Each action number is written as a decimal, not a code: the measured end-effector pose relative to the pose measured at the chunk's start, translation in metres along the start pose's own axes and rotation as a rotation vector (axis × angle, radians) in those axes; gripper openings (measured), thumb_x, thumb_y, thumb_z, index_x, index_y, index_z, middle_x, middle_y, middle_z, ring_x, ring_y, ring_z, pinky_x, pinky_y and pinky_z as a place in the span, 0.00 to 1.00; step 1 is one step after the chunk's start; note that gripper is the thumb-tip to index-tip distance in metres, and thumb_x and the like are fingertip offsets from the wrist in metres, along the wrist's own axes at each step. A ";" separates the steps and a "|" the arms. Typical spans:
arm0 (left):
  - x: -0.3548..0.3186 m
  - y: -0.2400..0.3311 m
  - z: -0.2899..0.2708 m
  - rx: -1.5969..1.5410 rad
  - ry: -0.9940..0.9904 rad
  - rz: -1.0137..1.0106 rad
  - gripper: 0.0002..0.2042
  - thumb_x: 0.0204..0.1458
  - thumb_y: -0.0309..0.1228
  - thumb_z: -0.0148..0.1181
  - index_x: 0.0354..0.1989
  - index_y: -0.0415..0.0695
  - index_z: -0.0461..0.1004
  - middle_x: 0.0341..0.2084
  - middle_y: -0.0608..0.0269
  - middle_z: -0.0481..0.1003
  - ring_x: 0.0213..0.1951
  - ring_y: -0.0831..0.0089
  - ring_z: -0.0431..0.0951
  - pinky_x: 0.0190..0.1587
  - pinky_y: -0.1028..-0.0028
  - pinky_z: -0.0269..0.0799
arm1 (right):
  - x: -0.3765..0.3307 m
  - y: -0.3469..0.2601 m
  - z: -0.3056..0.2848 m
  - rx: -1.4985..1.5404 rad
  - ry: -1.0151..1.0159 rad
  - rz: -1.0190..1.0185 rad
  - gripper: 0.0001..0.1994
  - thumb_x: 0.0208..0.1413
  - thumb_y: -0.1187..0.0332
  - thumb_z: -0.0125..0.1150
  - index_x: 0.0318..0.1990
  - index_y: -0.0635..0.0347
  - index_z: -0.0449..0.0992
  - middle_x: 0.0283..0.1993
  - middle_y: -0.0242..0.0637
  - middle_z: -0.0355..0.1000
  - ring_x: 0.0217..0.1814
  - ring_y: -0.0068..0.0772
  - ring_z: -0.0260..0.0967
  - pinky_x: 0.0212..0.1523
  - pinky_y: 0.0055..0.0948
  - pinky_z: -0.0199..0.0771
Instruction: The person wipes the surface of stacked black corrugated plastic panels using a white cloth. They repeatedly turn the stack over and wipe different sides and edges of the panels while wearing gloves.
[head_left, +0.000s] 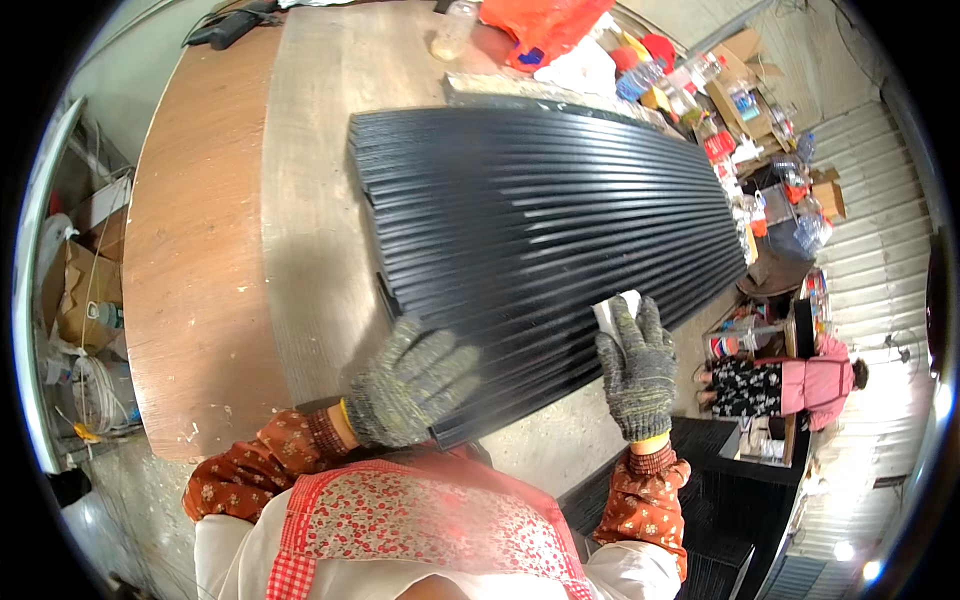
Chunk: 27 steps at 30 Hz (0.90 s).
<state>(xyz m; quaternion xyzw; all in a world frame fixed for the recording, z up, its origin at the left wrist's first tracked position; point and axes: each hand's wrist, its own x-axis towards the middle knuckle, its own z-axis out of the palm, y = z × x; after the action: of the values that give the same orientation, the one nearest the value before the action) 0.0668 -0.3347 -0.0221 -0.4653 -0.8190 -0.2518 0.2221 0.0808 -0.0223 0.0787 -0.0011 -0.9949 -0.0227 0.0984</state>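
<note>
Place: a workshop or small factory shed.
Walls: corrugated metal sheeting [880, 250] on the right.
Work surface: worn wooden table [200, 250] with black ribbed strips [540, 220] stacked on it.
Clutter: cardboard boxes [745, 50] and bottles [700, 75] far right.

I count two gloved hands, my left hand [415, 385] and my right hand [637, 365], both at the near edge of the one stack of black ribbed strips [540, 230]. That stack lies on one wooden table [200, 250]. Beyond the stack's far edge I count one clear plastic bottle [452, 30] and one orange bag [540, 25]. To the right of the stack I see one other person [790, 385].
</note>
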 end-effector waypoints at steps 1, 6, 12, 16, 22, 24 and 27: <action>-0.001 -0.003 0.002 0.021 0.020 0.029 0.23 0.44 0.42 0.56 0.50 0.51 0.79 0.55 0.56 0.75 0.56 0.54 0.73 0.60 0.41 0.64 | 0.013 -0.019 -0.007 -0.001 -0.017 -0.020 0.23 0.61 0.54 0.60 0.64 0.41 0.72 0.69 0.55 0.62 0.62 0.64 0.66 0.62 0.55 0.65; -0.010 -0.017 0.014 0.062 0.078 0.162 0.26 0.47 0.41 0.53 0.57 0.50 0.75 0.60 0.56 0.72 0.59 0.54 0.72 0.65 0.42 0.61 | 0.095 -0.095 -0.005 -0.073 -0.100 -0.164 0.24 0.63 0.55 0.58 0.65 0.38 0.66 0.70 0.47 0.59 0.61 0.59 0.67 0.59 0.58 0.68; -0.012 -0.021 0.016 0.195 0.036 0.204 0.20 0.52 0.38 0.54 0.54 0.53 0.77 0.59 0.61 0.73 0.56 0.62 0.76 0.61 0.52 0.68 | 0.235 -0.164 0.004 -0.127 -0.193 -0.197 0.25 0.65 0.51 0.52 0.69 0.39 0.63 0.70 0.50 0.59 0.56 0.64 0.71 0.57 0.53 0.73; -0.017 -0.021 0.028 0.379 -0.039 0.310 0.26 0.60 0.48 0.48 0.60 0.43 0.68 0.62 0.49 0.67 0.63 0.56 0.68 0.64 0.53 0.67 | 0.298 -0.151 0.051 -0.125 -0.046 -0.202 0.26 0.66 0.50 0.52 0.68 0.44 0.65 0.67 0.53 0.64 0.59 0.64 0.69 0.58 0.53 0.71; -0.019 -0.028 0.034 0.102 0.138 0.232 0.20 0.57 0.43 0.52 0.55 0.48 0.73 0.59 0.55 0.71 0.58 0.60 0.73 0.60 0.57 0.71 | 0.208 -0.122 0.070 -0.201 -0.057 -0.406 0.23 0.65 0.60 0.51 0.67 0.50 0.66 0.65 0.45 0.64 0.66 0.59 0.61 0.57 0.49 0.71; -0.019 -0.028 0.033 0.075 0.161 0.226 0.19 0.57 0.41 0.53 0.54 0.49 0.75 0.58 0.58 0.73 0.57 0.61 0.75 0.59 0.58 0.72 | 0.142 -0.106 0.054 -0.189 -0.029 -0.498 0.24 0.61 0.62 0.57 0.64 0.49 0.67 0.64 0.51 0.63 0.58 0.62 0.67 0.54 0.54 0.73; -0.020 -0.028 0.034 0.057 0.205 0.215 0.16 0.55 0.38 0.55 0.51 0.51 0.77 0.56 0.61 0.75 0.55 0.63 0.77 0.57 0.60 0.74 | 0.013 -0.072 0.034 -0.268 -0.170 -0.373 0.23 0.58 0.60 0.59 0.61 0.52 0.71 0.64 0.65 0.62 0.56 0.63 0.69 0.54 0.54 0.71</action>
<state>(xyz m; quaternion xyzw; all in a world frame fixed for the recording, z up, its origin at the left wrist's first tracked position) 0.0475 -0.3392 -0.0665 -0.5157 -0.7442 -0.2494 0.3435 0.0608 -0.0931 0.0448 0.1678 -0.9706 -0.1723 0.0072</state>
